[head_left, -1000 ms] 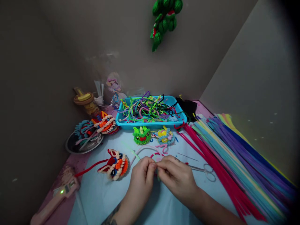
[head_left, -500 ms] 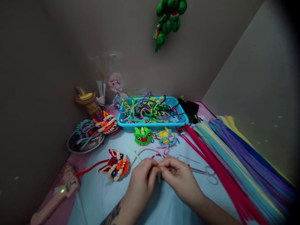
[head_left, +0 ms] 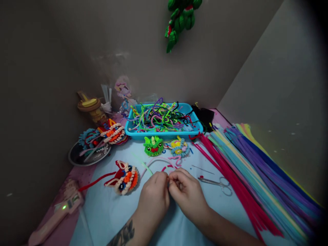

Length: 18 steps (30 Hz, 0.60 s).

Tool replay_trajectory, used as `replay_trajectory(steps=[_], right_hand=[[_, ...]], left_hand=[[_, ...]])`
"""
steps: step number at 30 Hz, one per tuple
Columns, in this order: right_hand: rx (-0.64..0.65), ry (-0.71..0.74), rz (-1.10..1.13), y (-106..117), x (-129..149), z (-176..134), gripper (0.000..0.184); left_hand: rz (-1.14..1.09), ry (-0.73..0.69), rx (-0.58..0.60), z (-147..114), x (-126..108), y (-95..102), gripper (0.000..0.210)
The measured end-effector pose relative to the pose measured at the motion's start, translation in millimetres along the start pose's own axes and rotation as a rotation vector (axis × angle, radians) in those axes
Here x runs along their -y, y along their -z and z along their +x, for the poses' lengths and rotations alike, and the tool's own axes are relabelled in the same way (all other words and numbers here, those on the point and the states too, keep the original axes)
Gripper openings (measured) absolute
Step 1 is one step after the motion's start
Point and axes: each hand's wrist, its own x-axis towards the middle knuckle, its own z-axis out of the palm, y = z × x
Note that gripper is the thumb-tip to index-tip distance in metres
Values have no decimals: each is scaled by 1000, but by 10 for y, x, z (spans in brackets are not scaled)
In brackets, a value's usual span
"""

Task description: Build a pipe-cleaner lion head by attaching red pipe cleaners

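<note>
My left hand (head_left: 155,191) and my right hand (head_left: 186,189) meet fingertip to fingertip above the blue table cover, both pinched closed. What sits between the fingers is hidden. Just behind them, red and pink pipe cleaners (head_left: 167,167) curve out from under the fingertips. A light green pipe cleaner (head_left: 146,167) lies left of these. To the left rests an orange, cream and red lion-head figure (head_left: 128,179) made of pipe cleaners. Scissors (head_left: 215,181) and a thin metal needle-like tool (head_left: 203,169) lie to the right of my right hand.
A blue tray (head_left: 164,136) of pipe-cleaner scraps stands at the back, with green (head_left: 153,147) and blue-yellow (head_left: 179,147) figures before it. Bundled pipe cleaners (head_left: 256,177) spread along the right. At left are a metal bowl (head_left: 89,159), a tumbler (head_left: 89,106) and a lit glue gun (head_left: 58,213).
The view has shifted slightly, so everything sits a little further left. My left hand has turned inward, with its fingers curled more. A green bit below the fingertips no longer shows.
</note>
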Motion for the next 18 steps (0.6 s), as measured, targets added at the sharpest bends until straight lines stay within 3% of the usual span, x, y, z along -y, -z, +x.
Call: replay_trajectory(steps=[4, 9, 15, 18], right_hand=[[27, 24, -22, 1, -3, 7, 17], [37, -91, 35, 62, 32, 92, 18], [-78, 199, -51, 103, 7, 91, 16], [-80, 274, -60, 98, 1, 71, 16]], left_hand=[[4, 110, 62, 37, 13, 15, 18], [-354, 262, 101, 116, 19, 140, 21], [-627, 419, 189, 124, 26, 189, 19], [-680, 449, 192, 122, 17, 192, 18]])
